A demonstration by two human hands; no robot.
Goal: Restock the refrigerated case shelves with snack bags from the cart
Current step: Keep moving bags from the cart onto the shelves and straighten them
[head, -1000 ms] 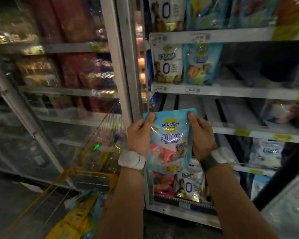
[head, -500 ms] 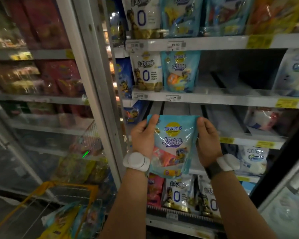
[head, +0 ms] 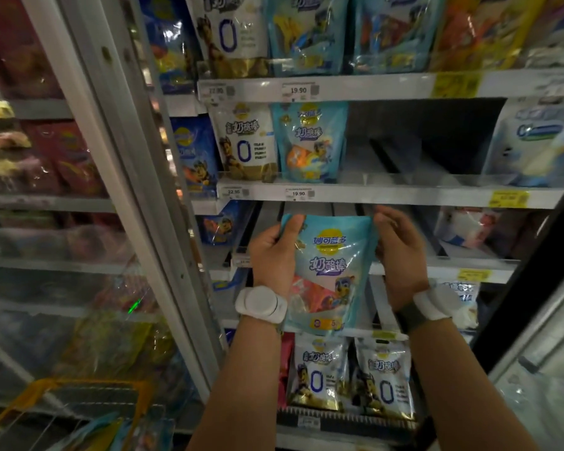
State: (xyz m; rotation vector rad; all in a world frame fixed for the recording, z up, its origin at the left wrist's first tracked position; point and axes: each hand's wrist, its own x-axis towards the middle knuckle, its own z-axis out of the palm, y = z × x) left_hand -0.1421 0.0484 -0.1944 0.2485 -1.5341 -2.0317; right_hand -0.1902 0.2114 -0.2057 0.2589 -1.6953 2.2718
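While both hands hold it upright by its top corners, the light-blue snack bag (head: 328, 271) hangs in front of the open refrigerated case, level with the shelf (head: 469, 262) that lies below the two price-tagged rows. In the head view, the only one given, the left hand (head: 272, 255) pinches the bag's upper left corner with the thumb over the front face. The right hand (head: 401, 255) has its fingers curled round the upper right edge, though motion blur softens the fingertips, so how firm that grip is cannot be told.

Behind the bag the shelf shows bare lanes with dark dividers (head: 401, 164) on the row above too. A matching blue bag (head: 308, 143) stands there beside a white-and-gold bag (head: 243, 141).

Several things could go wrong, as I judge it. The bag is soft and glossy, so a light pinch at the corners may let it slip and drop toward the white bags (head: 349, 374) on the bottom row. Pushed in without lining up with a lane, its base could catch on a divider and tip forward. It might also land in a lane priced for another product. The cart (head: 88, 411) sits low at the left, so a fallen bag near the door frame (head: 134, 203) would need retrieving.
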